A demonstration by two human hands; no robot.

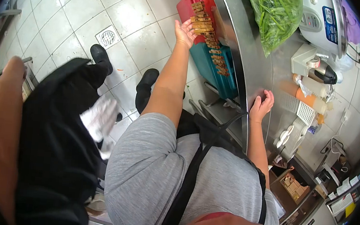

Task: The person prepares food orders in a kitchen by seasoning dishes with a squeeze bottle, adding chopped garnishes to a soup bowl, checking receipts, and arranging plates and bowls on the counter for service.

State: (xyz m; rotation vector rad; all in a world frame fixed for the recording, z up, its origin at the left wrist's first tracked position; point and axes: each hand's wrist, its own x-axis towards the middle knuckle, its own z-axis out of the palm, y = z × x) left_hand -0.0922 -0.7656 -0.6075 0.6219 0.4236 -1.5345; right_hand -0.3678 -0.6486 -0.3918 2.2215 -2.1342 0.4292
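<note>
My left hand (185,33) reaches out along the counter's side, palm up with the fingers spread. Its fingertips are beside a row of wooden clothespins (203,26) at the steel edge; I cannot tell whether they touch. Nothing shows in that palm. My right hand (261,107) rests at the steel counter (257,72), fingers apart and slightly bent, holding nothing visible. Ahead of it on the counter lies a clear plastic bag of cut green vegetables (275,17).
Under the counter stand a teal bin (214,68) and red bins (186,7). A rice cooker (321,22), a white basket (305,112) and bottles line the wall. Close on the left is another person in black (55,144), a white cloth (100,120) beside them. The tiled floor has a drain (108,38).
</note>
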